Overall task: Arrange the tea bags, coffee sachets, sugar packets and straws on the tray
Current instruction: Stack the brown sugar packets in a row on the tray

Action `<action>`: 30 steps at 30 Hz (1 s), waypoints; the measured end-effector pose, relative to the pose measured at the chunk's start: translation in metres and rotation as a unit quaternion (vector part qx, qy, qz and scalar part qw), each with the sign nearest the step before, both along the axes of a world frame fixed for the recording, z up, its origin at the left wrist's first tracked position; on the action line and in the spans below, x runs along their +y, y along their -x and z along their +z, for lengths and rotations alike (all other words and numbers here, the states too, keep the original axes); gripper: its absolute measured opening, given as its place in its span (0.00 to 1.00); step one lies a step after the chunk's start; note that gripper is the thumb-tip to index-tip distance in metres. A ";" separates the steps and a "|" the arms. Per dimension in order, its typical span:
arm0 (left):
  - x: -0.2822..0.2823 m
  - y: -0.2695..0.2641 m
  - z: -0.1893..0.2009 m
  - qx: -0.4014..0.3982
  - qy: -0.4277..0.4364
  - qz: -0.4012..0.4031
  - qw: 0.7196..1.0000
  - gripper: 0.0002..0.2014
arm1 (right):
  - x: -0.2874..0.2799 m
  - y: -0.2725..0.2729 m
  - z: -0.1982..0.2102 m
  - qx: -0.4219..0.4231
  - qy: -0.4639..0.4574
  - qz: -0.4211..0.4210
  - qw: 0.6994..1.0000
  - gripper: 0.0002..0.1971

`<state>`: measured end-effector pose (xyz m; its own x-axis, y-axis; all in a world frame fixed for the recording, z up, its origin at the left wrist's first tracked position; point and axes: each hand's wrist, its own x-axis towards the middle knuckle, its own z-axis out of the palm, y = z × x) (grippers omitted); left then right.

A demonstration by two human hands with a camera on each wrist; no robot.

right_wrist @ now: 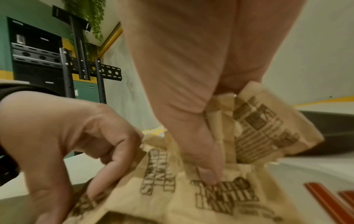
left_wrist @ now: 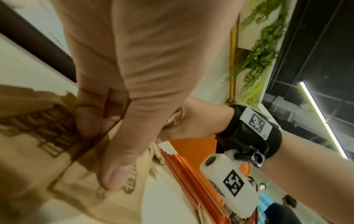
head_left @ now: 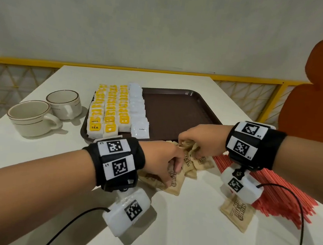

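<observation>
A dark brown tray holds rows of yellow tea bags on its left side. A column of white coffee sachets lies beside them. Brown sugar packets lie heaped on the white table just in front of the tray. My left hand curls down onto the heap and pinches packets between thumb and fingers. My right hand grips a bunch of packets, lifted a little above the rest. Red straws lie in a pile to the right of the hands.
One sugar packet lies apart near the straws, under the right wrist camera. Two beige cups stand left of the tray. An orange chair back rises at the right. The table's front edge runs close below my arms.
</observation>
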<state>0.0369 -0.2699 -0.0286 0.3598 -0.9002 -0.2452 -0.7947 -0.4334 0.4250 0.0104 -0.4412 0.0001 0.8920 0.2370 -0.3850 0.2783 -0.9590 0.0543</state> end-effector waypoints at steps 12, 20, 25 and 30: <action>0.050 -0.022 0.027 0.235 0.157 0.179 0.942 0.13 | -0.019 -0.003 0.032 -0.050 -0.416 -0.172 0.891 0.18; 0.047 -0.012 0.014 0.473 0.414 0.375 0.681 0.08 | 0.011 -0.015 0.003 -0.036 -0.809 -0.307 0.500 0.14; 0.028 0.002 0.005 0.478 0.440 0.422 0.632 0.16 | 0.047 -0.022 -0.021 -0.052 -0.857 -0.353 0.372 0.20; 0.029 0.005 -0.007 0.462 0.447 0.395 0.656 0.09 | 0.067 -0.024 -0.032 -0.109 -0.858 -0.377 0.331 0.15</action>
<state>0.0317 -0.2410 -0.0351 0.8700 -0.4553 -0.1893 0.3050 0.1954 0.9321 0.0344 -0.3743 -0.0319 0.9088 -0.3819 -0.1680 0.0931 0.5781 -0.8107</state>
